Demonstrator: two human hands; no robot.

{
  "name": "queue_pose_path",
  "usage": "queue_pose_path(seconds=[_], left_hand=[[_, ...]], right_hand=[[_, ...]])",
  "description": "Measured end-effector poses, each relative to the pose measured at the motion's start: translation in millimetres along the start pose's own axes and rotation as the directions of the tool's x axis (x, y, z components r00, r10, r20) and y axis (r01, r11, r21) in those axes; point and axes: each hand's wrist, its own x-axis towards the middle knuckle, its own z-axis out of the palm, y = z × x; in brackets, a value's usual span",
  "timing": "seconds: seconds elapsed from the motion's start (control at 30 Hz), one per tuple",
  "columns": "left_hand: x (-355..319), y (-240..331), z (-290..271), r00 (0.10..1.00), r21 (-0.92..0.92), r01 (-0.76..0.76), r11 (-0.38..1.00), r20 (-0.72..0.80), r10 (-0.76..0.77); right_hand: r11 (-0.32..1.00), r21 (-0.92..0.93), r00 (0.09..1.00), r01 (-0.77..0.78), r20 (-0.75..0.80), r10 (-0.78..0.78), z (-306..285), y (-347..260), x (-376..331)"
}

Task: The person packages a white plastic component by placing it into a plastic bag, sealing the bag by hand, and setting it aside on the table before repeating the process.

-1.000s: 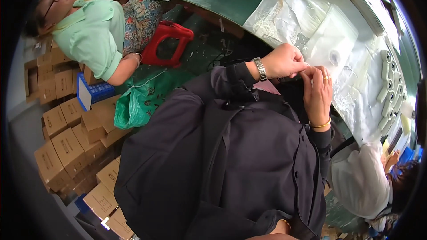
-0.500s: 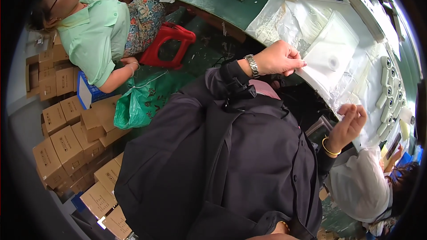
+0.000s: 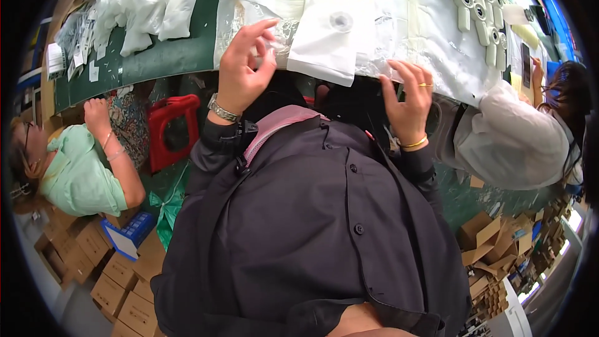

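Note:
A flat white plastic bag (image 3: 324, 50) lies on the table in front of me, its near end hanging over the edge. Through it shows a round grey ring shape. At its left is my left hand (image 3: 246, 72), raised over clear plastic film, fingers bent and apart with nothing visibly held. My right hand (image 3: 409, 97) hovers at the table edge, right of the bag, fingers spread and holding nothing. Under and around the bag lies crinkled clear film (image 3: 399, 37). Farther right, several white devices (image 3: 480, 12) with handles and round dark-centred heads sit in rows.
Stuffed white bags (image 3: 150, 6) are heaped on the green table at left. A person in light green (image 3: 81, 168) is at left beside a red stool (image 3: 175, 131); another in white (image 3: 508, 137) works at right. Cardboard boxes (image 3: 125, 293) and a green bag (image 3: 167, 215) are on the floor.
My view has turned toward the table. My left hand, earlier pinching the white bag's corner, has let go and spread its fingers. The person at left has raised a hand.

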Motion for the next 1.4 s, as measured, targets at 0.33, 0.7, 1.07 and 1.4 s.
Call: queue_pose_path(seconds=[0.33,0.7,1.07,1.4], left_hand=[[14,5,25,0.892,0.347,-0.451,0.822,0.152,0.425],[24,-1,36,0.935,0.183,-0.355,0.917,0.045,0.353],[53,-10,76,0.956,0.152,-0.009,0.988,-0.289,0.053],[59,-15,83,0.942,0.345,0.09,0.934,-0.334,0.032]], right_hand=[[0.976,0.079,0.967,0.204,0.14,-0.214,29,-26,21],[0.949,0.299,0.995,0.096,-0.011,-0.097,44,-37,47],[0.887,0.383,0.954,-0.256,-0.049,0.297,74,-12,63],[0.972,0.168,0.973,-0.165,-0.131,0.188,82,-13,73]])
